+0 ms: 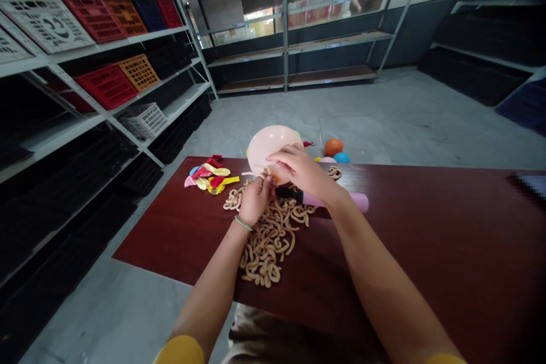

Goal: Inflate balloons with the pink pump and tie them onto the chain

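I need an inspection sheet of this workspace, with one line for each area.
Surface: dark red-brown table, slightly glossy.
Job's things: many tan curled pieces below and around the hands; pale pink round object beyond them; pink-and-black tool, partly behind the right forearm.
Clutter: flat balloons piled at left; orange ball and blue ball at the far edge.
Grippers: bare left hand and right hand close together at a small orange item; each one's grip unclear.
Cables: nothing seen.
Surroundings: grey floor; metal shelving, with red crate and others at left.
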Tool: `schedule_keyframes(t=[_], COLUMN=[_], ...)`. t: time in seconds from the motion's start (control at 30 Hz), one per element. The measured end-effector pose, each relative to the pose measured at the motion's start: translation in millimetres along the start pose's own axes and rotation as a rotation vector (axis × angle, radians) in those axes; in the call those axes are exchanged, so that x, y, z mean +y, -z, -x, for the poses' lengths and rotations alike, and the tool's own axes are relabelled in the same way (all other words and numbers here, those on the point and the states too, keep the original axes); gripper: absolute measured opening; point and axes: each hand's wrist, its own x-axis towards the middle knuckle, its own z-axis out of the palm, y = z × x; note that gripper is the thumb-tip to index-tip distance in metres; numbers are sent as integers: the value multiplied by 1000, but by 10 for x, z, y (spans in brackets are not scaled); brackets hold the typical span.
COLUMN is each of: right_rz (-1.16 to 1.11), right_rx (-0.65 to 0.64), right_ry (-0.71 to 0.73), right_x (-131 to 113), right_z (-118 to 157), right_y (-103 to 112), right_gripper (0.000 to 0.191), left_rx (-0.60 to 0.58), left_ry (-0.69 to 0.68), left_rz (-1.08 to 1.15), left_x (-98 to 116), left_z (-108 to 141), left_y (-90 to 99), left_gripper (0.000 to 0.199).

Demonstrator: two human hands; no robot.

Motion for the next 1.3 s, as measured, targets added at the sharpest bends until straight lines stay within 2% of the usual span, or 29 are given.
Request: schedule_keyframes(t=[0.17,0.27,0.47,0.67,0.8,1.0,1.3], right_rz=[141,173,216,264,251,184,247], right_rx=[-122,-91,-62,-42,-75,-35,-88], right_ry=[53,48,61,52,50,40,79], right_x=[14,19,-10,-96,-71,-32,-29], right_z=[36,31,0,13,27,2,-9], right_y=[-17,-15,-12,-33,1,22,-38], right_gripper=[31,21,21,14,16,16,13], left_rx=[20,48,33,21,9,-51,-84], left_ry=[-24,37,221,223,208,148,76], left_rz=[35,168,521,787,751,654,450], left_x=[-8,-37,-85,-91,-65,-41,-20], left_z=[-6,-11,-80,-110,-94,-69,-4], left_y=[17,13,17,8,27,45,71], left_gripper=[37,38,39,32,33,34,28])
